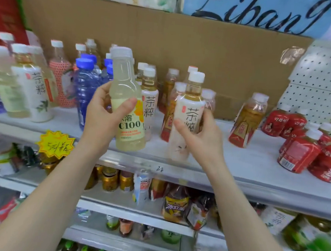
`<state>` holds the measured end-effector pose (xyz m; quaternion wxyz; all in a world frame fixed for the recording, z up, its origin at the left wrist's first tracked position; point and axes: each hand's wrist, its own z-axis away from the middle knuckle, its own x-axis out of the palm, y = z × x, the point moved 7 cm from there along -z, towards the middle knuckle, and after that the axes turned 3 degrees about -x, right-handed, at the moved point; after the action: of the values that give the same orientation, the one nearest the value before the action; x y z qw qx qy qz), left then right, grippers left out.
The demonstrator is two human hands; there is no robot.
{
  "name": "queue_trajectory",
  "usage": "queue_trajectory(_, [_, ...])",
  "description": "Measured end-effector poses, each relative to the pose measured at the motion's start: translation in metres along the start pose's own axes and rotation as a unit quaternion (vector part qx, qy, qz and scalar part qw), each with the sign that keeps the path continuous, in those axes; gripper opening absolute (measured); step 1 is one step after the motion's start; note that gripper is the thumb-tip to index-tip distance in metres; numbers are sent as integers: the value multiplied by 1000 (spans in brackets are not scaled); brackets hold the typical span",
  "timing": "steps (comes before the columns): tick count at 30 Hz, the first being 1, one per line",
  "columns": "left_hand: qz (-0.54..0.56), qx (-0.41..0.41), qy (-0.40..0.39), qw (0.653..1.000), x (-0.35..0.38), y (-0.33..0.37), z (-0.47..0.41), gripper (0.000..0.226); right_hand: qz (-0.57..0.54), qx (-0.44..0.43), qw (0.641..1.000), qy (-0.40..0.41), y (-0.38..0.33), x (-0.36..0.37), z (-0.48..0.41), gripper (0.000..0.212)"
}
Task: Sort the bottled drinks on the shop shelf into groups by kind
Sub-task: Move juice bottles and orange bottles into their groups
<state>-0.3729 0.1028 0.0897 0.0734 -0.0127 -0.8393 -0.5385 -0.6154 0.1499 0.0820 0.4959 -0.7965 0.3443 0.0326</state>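
The pale yellow plastic bottle with a white cap and a "C100" label [129, 102] is off the shelf, carried upright in front of the white shop shelf [237, 160] by the left hand [102, 112], whose fingers [129, 104] wrap round its waist. Just beside it, the white-sleeved tea bottle with amber liquid and a white cap [187, 115] is gripped by the right hand [201, 134], thumb across the label; whether its base rests on the shelf edge or hangs clear cannot be told.

The main risk is crowding: with both hands loaded, neither is free to steady anything. The tall slim tea bottles [148, 100] stand close behind, and the red-and-gold labelled bottle [246, 121] to the right already leans, so a nudge from a knuckle or a bottle base could tip a row. The smooth sleeve may also slide under a one-handed grip.

Both forearms reach up and forward, wrists turned inward, palms facing each other.
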Motion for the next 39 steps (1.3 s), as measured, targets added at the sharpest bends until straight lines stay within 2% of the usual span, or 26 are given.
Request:
queue_trajectory(9, [-35, -31, 13, 999, -20, -19, 4, 60, 73, -33, 996, -37, -3, 68, -26, 56])
queue_trajectory(17, [-52, -28, 6, 998, -11, -30, -1, 61, 142, -60, 988, -7, 4, 73, -33, 65])
queue_trajectory(21, [-53, -22, -15, 998, 2, -29, 3, 65, 155, -86, 984, -27, 9, 71, -29, 62])
queue_trajectory(24, [-46, -25, -27, 998, 13, -29, 7, 67, 202, -145, 969, -4, 13, 51, -16, 41])
queue_trajectory(28, [-36, -16, -57, 998, 34, -27, 15, 69, 238, -202, 945, 99, 30, -8, 0, 17])
queue_trajectory(30, [-29, -8, -74, 997, 47, -24, 20, 71, 247, -189, 940, 140, 49, -43, 2, 15])
queue_trajectory(33, [-24, -3, -100, 995, 69, -20, 26, 70, 236, -127, 948, 171, 80, -92, -5, 13])
queue_trajectory(36, [-20, 2, -133, 991, 99, -13, 34, 64, 173, -75, 971, 150, 96, -118, -13, 13])
queue_trajectory(39, [-1, -3, -159, 987, 144, -7, 43, 60, 69, -63, 995, 43, 91, -118, -11, 19])
